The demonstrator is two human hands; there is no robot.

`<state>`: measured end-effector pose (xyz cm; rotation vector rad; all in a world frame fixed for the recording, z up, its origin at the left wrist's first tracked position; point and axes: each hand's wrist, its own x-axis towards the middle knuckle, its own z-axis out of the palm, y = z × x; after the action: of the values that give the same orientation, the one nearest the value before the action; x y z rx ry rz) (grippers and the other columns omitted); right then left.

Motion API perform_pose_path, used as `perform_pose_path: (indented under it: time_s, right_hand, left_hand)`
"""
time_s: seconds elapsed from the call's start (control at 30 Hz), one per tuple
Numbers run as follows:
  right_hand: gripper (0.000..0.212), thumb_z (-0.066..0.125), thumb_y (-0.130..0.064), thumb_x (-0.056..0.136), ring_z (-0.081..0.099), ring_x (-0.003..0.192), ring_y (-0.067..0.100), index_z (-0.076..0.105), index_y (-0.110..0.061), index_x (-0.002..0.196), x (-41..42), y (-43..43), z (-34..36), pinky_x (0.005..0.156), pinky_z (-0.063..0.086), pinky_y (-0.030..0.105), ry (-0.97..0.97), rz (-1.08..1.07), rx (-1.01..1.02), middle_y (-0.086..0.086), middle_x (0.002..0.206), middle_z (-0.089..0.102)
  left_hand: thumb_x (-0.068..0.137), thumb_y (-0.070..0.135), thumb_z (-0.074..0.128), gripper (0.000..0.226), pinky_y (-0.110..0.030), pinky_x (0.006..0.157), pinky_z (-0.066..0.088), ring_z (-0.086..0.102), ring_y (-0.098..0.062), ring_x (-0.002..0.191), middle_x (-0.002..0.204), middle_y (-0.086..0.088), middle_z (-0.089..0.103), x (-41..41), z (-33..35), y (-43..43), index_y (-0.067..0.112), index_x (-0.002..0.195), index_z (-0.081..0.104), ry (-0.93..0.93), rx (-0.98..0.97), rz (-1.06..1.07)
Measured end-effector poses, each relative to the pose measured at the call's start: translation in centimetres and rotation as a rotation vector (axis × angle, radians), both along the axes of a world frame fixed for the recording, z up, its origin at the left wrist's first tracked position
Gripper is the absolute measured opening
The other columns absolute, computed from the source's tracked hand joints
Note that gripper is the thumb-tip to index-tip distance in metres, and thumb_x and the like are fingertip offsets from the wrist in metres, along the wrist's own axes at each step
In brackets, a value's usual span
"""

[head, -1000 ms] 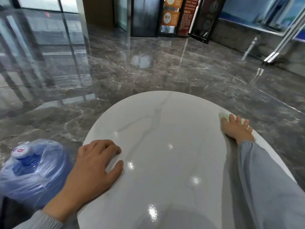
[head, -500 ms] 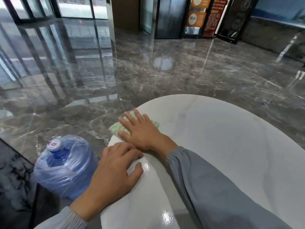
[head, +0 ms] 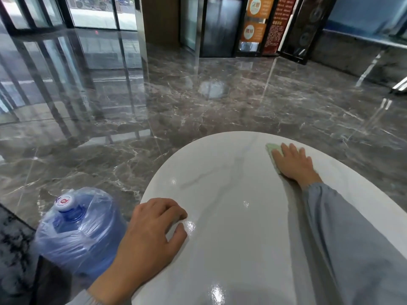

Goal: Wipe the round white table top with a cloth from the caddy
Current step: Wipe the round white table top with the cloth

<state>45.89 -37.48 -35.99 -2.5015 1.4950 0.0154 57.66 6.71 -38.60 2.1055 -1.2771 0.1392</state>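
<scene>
The round white table top with faint grey veins fills the lower right of the view. A light green cloth lies flat near the table's far edge. My right hand presses down on the cloth with straight fingers, the grey sleeve stretching across the table. My left hand rests on the table's near left rim, fingers slightly bent, holding nothing. The caddy is not in view.
A large blue water bottle wrapped in clear plastic stands on the floor just left of the table. Glossy dark marble floor spreads all around. Glass doors and signboards stand at the far wall.
My right hand has slid the cloth from the table's left rim, close to my left hand, across to the far right part. My left hand has stayed on the rim.
</scene>
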Motion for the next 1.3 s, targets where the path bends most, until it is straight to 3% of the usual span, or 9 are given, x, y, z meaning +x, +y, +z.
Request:
perform_pose_path:
  time_s: [0.2,0.4,0.6,0.83,1.03,1.17,1.3]
  right_hand:
    - [0.070,0.018,-0.064,0.101,0.006,0.156,0.037,0.021,-0.029,0.162,-9.4,-4.8,-0.1,0.123,0.011,0.057,0.020,-0.206,-0.008,0.001,0.172,0.012]
    - [0.068,0.018,-0.059,0.103,-0.009,0.158,0.035,0.010,-0.031,0.165,-7.5,-5.6,0.2,0.125,-0.001,0.054,0.056,-0.227,0.046,-0.002,0.173,-0.001]
    - [0.067,0.017,-0.061,0.104,-0.009,0.158,0.032,0.006,-0.033,0.164,4.0,-0.9,0.5,0.125,-0.002,0.054,0.075,0.143,0.035,-0.003,0.173,-0.004]
    - [0.064,0.019,-0.059,0.107,-0.009,0.159,0.025,0.007,-0.035,0.165,15.7,15.3,-0.2,0.126,-0.001,0.050,0.052,0.792,-0.040,-0.005,0.173,-0.002]
    - [0.059,0.019,-0.054,0.109,-0.014,0.158,0.019,0.005,-0.039,0.164,12.4,25.4,-0.8,0.126,-0.006,0.045,0.027,1.150,-0.073,-0.009,0.173,-0.005]
    - [0.063,0.009,-0.051,0.104,-0.016,0.158,0.018,0.003,-0.036,0.165,6.8,28.3,-0.3,0.127,-0.005,0.044,0.054,1.208,-0.067,-0.009,0.173,-0.007]
    - [0.060,0.018,-0.056,0.109,-0.020,0.156,0.014,0.002,-0.038,0.164,-0.8,31.6,0.2,0.127,-0.006,0.042,0.008,1.137,0.015,-0.012,0.172,-0.009]
  left_hand:
    - [0.087,0.040,0.057,0.018,-0.035,0.096,0.039,0.060,-0.006,0.108,0.107,0.023,0.060,0.2,-0.3,-0.1,0.039,0.100,0.070,0.021,-0.006,-0.012]
    - [0.086,0.042,0.056,0.020,-0.040,0.091,0.043,0.063,-0.009,0.106,0.106,0.023,0.062,0.3,-0.2,-0.4,0.037,0.097,0.072,0.011,-0.019,-0.002]
    - [0.087,0.043,0.055,0.019,-0.041,0.093,0.042,0.060,-0.008,0.107,0.106,0.021,0.061,0.1,0.2,-0.5,0.038,0.098,0.071,0.012,0.003,0.005]
    - [0.089,0.037,0.057,0.014,-0.039,0.092,0.043,0.059,-0.004,0.105,0.103,0.021,0.061,-0.2,0.4,-0.3,0.035,0.094,0.070,0.026,-0.059,0.013]
    - [0.090,0.020,0.058,0.010,-0.041,0.083,0.048,0.058,-0.014,0.087,0.088,0.010,0.062,-0.7,1.0,0.6,0.019,0.085,0.066,0.040,-0.321,0.038]
    - [0.094,0.017,0.054,0.016,-0.034,0.079,0.045,0.053,-0.018,0.082,0.083,0.002,0.060,-1.3,1.7,1.3,0.011,0.082,0.063,0.101,-0.436,0.086]
    - [0.094,0.013,0.056,0.013,-0.018,0.082,0.041,0.054,-0.015,0.082,0.083,0.004,0.061,-2.2,2.1,1.8,0.012,0.084,0.064,0.166,-0.402,0.075]
